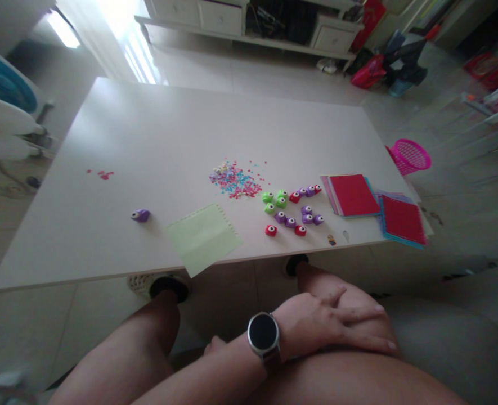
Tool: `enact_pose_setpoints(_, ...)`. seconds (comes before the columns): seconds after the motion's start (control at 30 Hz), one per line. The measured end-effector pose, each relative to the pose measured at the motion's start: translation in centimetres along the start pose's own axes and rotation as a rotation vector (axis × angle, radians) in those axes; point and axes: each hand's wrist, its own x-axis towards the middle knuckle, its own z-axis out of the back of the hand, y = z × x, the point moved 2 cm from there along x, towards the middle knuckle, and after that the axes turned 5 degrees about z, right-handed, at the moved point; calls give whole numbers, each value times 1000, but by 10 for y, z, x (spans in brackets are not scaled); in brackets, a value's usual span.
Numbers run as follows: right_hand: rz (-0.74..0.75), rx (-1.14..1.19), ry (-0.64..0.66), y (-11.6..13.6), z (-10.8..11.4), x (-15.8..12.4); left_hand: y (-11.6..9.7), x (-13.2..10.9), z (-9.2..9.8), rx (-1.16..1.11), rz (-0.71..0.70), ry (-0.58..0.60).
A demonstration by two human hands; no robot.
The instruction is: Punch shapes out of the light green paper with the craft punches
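Nothing sat in the left hand (333, 325), loose fingers splayed over the right leg (360, 289), the right hand (215, 344) too hidden to tell, while beyond and left of those fingers paper punches (290, 223) bunched near light-green paper (204, 239), presumably for easy reach!

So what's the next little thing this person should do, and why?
Probably lift the watch-wearing hand off the leg and slide the green sheet further onto the table: the hand seems to hold nothing, and the sheet's near corner pokes past the table's edge.
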Motion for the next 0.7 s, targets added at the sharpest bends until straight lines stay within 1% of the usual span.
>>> enact_pose_setpoints(0.17, -14, -14, -27, 5, -3, -1, 0, 0, 3, -4, 0, -6)
enact_pose_setpoints(0.33, -14, -23, -36, 12, -5, -1, 0, 0, 3, -9, -2, 15)
enact_pose_setpoints(0.5, 5, -29, 2, 8, 0, -1, 1, -1, 2, -34, 3, 21)
enact_pose_setpoints(0.7, 0, -58, 23, 3, 4, -2, 1, -1, 3, -5, -1, 7)
